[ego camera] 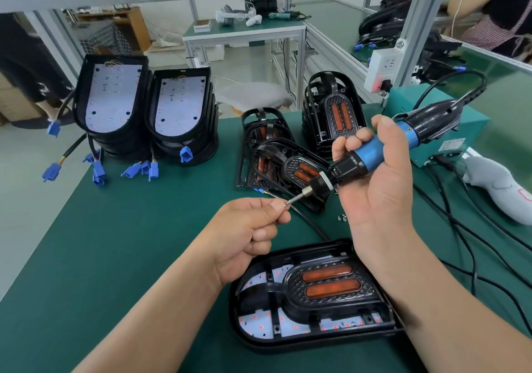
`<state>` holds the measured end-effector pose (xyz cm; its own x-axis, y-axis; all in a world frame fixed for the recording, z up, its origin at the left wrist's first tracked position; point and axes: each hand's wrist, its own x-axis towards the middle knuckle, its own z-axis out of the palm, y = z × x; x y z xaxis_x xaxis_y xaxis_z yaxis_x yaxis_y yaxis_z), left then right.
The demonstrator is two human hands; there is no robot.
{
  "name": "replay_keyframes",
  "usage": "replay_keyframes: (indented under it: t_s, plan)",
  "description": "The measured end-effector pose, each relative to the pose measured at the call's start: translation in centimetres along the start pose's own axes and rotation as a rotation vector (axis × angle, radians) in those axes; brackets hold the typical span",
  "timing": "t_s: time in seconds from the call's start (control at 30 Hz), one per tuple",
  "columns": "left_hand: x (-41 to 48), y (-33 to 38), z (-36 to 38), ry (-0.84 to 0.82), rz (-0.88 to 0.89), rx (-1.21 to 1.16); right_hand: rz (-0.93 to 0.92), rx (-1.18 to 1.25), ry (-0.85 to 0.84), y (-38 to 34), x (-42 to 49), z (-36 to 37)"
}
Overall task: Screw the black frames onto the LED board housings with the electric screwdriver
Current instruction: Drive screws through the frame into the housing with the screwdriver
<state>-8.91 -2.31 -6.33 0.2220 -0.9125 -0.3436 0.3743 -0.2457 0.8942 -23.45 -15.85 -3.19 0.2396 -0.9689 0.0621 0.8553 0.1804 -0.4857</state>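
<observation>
The right hand (371, 176) has its grip clenched around the blue barrel of the electric screwdriver (371, 156), held above the table (144, 243) and tilted so its bit (296, 198) points down and to the left. The left hand (250, 228) meets the bit's tip with thumb and forefinger pinched together, apparently on a small screw, though it is too tiny to make out clearly. Below the hands, near the table's front edge, lies a housing (259, 341) with a black frame (325, 303) seated in it and the white LED board (259, 323) showing through the frame's openings. At the back left stand two stacks of housings (115, 99) with blue plugs (98, 171) trailing on wires. Behind the screwdriver are piles of spare frames (331, 107). A few loose screws (341, 217) lie just beside the right wrist, and a teal box (449, 130) sits to the right.
</observation>
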Motion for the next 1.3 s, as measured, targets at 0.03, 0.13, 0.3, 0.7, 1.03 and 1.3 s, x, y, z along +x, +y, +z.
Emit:
replay_keyframes:
  t_s: [0.03, 0.13, 0.3, 0.7, 1.03, 1.3]
  plan:
    - [-0.02, -0.05, 0.02, 0.006, 0.006, 0.005, -0.003, -0.01, -0.007, 0.01, -0.07, 0.0]
    - [0.01, -0.15, 0.12, 0.019, 0.027, 0.013, -0.006, -0.019, -0.041, 0.0, -0.16, 0.01]
    - [0.06, -0.27, 0.07, 0.037, 0.039, 0.008, -0.006, -0.016, -0.053, -0.02, -0.11, 0.02]
    - [0.15, -0.31, -0.05, 0.005, 0.047, 0.014, 0.002, -0.012, -0.02, -0.07, -0.18, -0.06]
    - [0.0, -0.51, 0.2, 0.056, 0.105, 0.066, 0.025, -0.016, -0.064, -0.39, -0.22, 0.05]
    - [0.07, -0.95, 0.46, 0.097, 0.177, 0.153, 0.032, -0.027, -0.112, -0.72, -0.29, -0.02]
